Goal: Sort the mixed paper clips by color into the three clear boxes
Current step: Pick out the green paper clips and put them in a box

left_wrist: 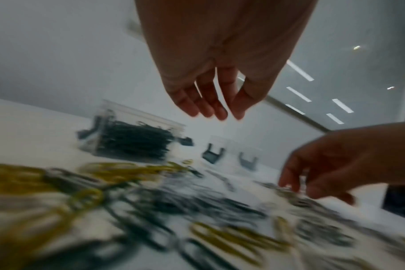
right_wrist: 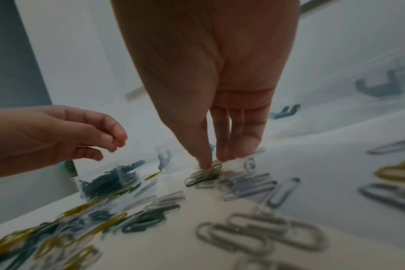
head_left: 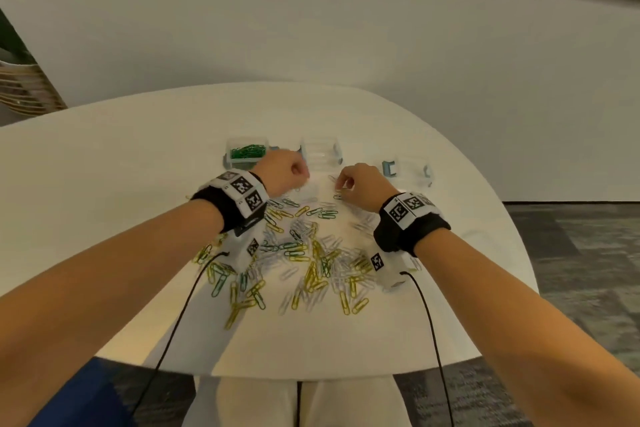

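Now right hand pinches a yellow clip; left hand hangs loose, empty.

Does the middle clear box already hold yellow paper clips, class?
No, in the head view the middle clear box looks empty, while only the left box holds clips, and those are green.

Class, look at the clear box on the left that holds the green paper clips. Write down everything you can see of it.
The small clear plastic box of green paper clips is rectangular, with see-through walls and grey-blue latch pieces at its sides. It stands upright and open-topped on the white round table, leftmost in the row of three boxes. A heap of green clips fills its lower part. The left hand hovers just beside it, apparently not touching. The left wrist view shows it blurred, so finer detail cannot be told.
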Tool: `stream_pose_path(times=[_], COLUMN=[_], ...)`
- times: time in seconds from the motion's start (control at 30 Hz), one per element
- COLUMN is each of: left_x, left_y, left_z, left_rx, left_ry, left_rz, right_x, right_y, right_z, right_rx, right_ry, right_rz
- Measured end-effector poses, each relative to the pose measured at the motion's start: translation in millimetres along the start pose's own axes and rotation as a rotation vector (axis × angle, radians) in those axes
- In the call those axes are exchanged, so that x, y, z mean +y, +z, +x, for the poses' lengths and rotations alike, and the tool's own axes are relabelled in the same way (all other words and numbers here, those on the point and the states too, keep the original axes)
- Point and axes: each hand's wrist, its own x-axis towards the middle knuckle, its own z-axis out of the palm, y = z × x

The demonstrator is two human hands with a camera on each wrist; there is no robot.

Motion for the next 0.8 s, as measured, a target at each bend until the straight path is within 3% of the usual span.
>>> stream_pose_path(times=[0.07,0.17,0.47,0.73,0.8], left_x=[14,23,20,18,18], left_y=[16,29,31,29,28], left_z=[-5,-11,-17,-16,-16], left_rx=[-0.167,-0.260,-0.249,-0.263,-0.258], left_ry=[0.032,0.034,0.008,-0.062,-0.081], left_rz=[0.125,0.249,0.336,0.312,0.309], right_x=[-9,-16,-16,-2,4], right_y=[7,20,22,19,13], right_z=[-10,-18,-28,-47,-51], right_rx=[-0.084,-0.142,-0.230,-0.248,-0.175], right_ry=[-0.068,-0.096,-0.053,-0.067,-0.051], right_rz=[0.033,-0.003,-0.296,-0.252,-0.066])
